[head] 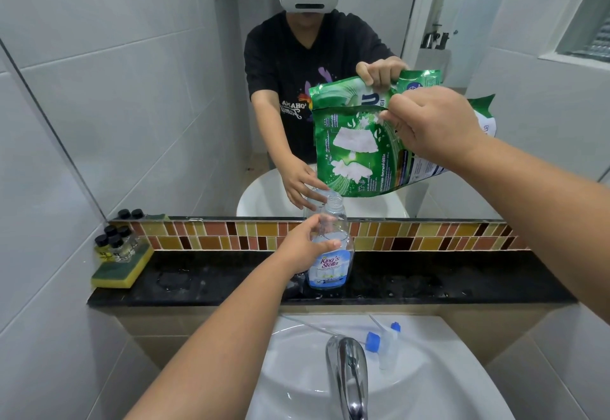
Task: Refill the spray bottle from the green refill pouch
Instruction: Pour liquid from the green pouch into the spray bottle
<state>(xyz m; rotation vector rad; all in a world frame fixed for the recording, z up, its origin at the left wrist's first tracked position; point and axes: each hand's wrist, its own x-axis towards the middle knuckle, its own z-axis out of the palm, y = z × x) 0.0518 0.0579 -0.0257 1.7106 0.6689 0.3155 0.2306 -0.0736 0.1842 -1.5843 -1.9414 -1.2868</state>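
Now the person stands at the sink [429, 370] with both arms out. Their left hand [308, 248] wraps round the spray bottle [331, 248], fingers pressed to its clear side, so the bottle stays upright on the dark desk [462, 277] and does not tip. Its top is off and the neck is open, ready to take the liquid. That must be why the spray head [383, 342] with its thin tube lies down in the sink, out of the way.

Their right hand [432, 126] holds the green refill pouch [359, 152] up high, pinching it tight near the top. The pouch tilts so its low corner hangs just above the open neck. I think that is to aim the pour into the small hole. I see no liquid coming out yet, and I cannot tell where the pouch is open.

Off to the left, small bottles [114, 241] sit on a sponge [122, 271], well apart from the job
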